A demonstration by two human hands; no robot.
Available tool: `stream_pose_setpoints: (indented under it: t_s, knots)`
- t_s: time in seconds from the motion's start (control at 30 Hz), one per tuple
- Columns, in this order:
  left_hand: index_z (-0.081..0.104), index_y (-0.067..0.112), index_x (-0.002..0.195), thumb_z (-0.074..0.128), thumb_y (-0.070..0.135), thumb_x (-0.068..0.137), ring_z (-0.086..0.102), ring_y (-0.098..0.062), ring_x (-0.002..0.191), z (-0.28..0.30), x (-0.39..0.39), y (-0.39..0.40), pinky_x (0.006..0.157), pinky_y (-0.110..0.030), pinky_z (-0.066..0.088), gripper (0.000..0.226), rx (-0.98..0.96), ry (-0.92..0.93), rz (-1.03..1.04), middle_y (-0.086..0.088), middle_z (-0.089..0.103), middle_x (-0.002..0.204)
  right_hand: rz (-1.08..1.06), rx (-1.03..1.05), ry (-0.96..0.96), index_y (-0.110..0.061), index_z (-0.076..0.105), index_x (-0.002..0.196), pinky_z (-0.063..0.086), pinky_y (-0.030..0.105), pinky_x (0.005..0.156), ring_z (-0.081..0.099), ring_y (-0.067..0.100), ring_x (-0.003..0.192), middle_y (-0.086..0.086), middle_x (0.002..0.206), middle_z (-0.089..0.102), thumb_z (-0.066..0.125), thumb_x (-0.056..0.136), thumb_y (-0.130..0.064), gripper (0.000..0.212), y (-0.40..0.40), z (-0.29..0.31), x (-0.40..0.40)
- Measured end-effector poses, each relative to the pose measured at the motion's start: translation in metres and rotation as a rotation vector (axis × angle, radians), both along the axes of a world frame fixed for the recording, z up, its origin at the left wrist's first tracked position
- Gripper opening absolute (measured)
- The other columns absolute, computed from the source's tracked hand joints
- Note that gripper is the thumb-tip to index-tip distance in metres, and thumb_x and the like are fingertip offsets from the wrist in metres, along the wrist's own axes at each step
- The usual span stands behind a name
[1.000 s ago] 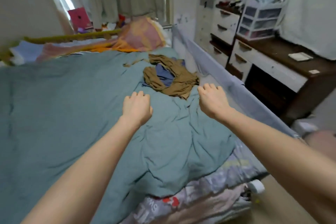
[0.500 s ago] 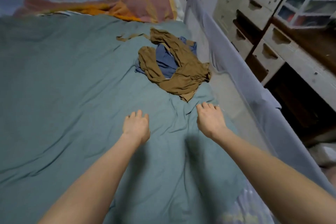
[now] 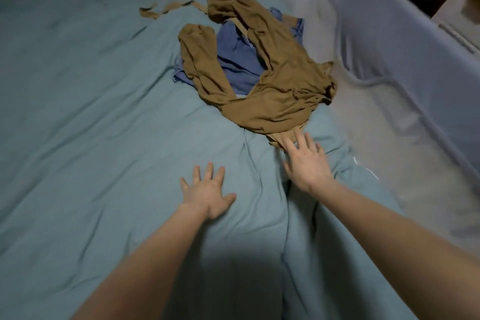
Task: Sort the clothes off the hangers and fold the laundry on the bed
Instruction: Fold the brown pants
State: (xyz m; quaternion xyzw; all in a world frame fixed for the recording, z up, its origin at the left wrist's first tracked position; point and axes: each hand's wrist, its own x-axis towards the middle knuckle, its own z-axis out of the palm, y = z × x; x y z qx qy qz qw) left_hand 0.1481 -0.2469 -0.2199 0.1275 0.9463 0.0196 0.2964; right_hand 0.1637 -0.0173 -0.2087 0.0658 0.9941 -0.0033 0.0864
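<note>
Right hand (image 3: 306, 162), fingers spread, touches the brown garment (image 3: 272, 80) hem; left hand (image 3: 207, 192) (also spread) rests nearer. Grabbing could drag the blue garment (image 3: 237, 60) underneath along.

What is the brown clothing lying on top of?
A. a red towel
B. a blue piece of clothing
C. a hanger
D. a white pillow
B: the brown clothing is draped over a blue piece of clothing that peeks out from under it, both on the teal blanket.
</note>
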Motion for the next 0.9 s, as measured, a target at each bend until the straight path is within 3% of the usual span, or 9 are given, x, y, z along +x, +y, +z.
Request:
stream_pose_setpoints:
  t_s: [0.17,0.23,0.3,0.37,0.47,0.6,0.73,0.83,0.9]
  knots:
    - [-0.011,0.031,0.153,0.032,0.068,0.091,-0.013,-0.032,0.147,-0.049,-0.011,-0.003,0.115,-0.062,0.002,0.084,-0.056,-0.052,-0.055,0.002,-0.016,0.161,-0.030,-0.045,0.049,-0.027,-0.003,0.152,0.025,0.049,0.112,-0.003,0.030,0.147,0.005,0.161,-0.005,0.051,0.094,-0.041,0.081,0.014,-0.034,-0.064]
    - [-0.011,0.031,0.153,0.033,0.069,0.091,-0.014,-0.032,0.147,-0.057,-0.015,-0.003,0.115,-0.062,0.001,0.085,-0.061,-0.057,-0.056,0.002,-0.017,0.161,-0.075,-0.059,0.000,-0.024,-0.001,0.152,0.026,0.047,0.111,0.001,0.032,0.147,0.008,0.160,0.004,0.054,0.093,-0.038,0.082,0.018,-0.048,-0.080]
    - [-0.009,0.031,0.153,0.035,0.068,0.090,-0.014,-0.032,0.147,-0.060,-0.017,-0.003,0.115,-0.062,0.000,0.085,-0.057,-0.069,-0.054,0.002,-0.016,0.161,-0.097,-0.060,-0.006,-0.014,0.019,0.147,0.033,0.046,0.107,0.020,0.036,0.139,0.014,0.150,0.027,0.052,0.094,-0.021,0.063,0.019,-0.060,-0.088]
    - [-0.009,0.031,0.153,0.036,0.067,0.090,-0.014,-0.032,0.147,-0.060,-0.018,-0.004,0.115,-0.061,-0.001,0.085,-0.048,-0.070,-0.056,0.002,-0.016,0.161,-0.081,-0.036,0.070,-0.004,0.042,0.129,0.040,0.042,0.096,0.039,0.036,0.122,0.018,0.131,0.045,0.043,0.092,-0.001,0.037,0.018,-0.064,-0.090]
    - [-0.009,0.030,0.153,0.035,0.066,0.092,-0.013,-0.031,0.147,-0.057,-0.016,-0.008,0.116,-0.060,0.000,0.084,-0.046,-0.062,-0.077,0.003,-0.015,0.161,-0.074,-0.075,0.159,0.001,0.055,0.111,0.042,0.039,0.088,0.050,0.035,0.111,0.020,0.117,0.056,0.037,0.091,0.006,0.028,0.016,-0.056,-0.086]
    - [-0.001,0.026,0.155,0.039,0.059,0.095,-0.001,-0.030,0.149,-0.035,-0.010,-0.009,0.117,-0.057,0.010,0.079,-0.031,-0.037,-0.103,0.000,-0.005,0.162,-0.081,-0.188,0.098,-0.003,0.059,0.111,0.045,0.039,0.085,0.055,0.038,0.107,0.022,0.113,0.060,0.045,0.091,-0.009,0.025,0.012,-0.034,-0.062]
    - [0.009,0.019,0.154,0.044,0.046,0.097,0.013,-0.026,0.147,0.009,0.011,-0.008,0.117,-0.050,0.019,0.073,0.113,0.074,-0.092,-0.007,0.010,0.161,-0.096,-0.383,0.148,-0.002,0.063,0.088,0.043,0.040,0.078,0.059,0.041,0.095,0.024,0.096,0.065,0.048,0.090,-0.010,0.017,0.000,0.012,-0.017]
    - [0.011,0.018,0.154,0.046,0.040,0.097,0.016,-0.024,0.147,0.057,0.039,-0.012,0.117,-0.045,0.020,0.070,0.186,0.126,-0.128,-0.007,0.014,0.160,-0.102,-0.534,0.125,-0.013,0.048,0.061,0.037,0.037,0.069,0.057,0.037,0.082,0.017,0.073,0.057,0.051,0.091,-0.008,0.030,-0.011,0.062,0.022]
    - [0.013,0.020,0.153,0.047,0.039,0.096,0.015,-0.023,0.147,0.093,0.059,-0.017,0.118,-0.042,0.019,0.070,0.251,0.149,-0.127,-0.006,0.015,0.160,-0.079,-0.612,0.099,-0.018,0.038,0.055,0.031,0.034,0.064,0.051,0.030,0.073,0.011,0.066,0.050,0.052,0.091,-0.010,0.040,-0.021,0.100,0.047]
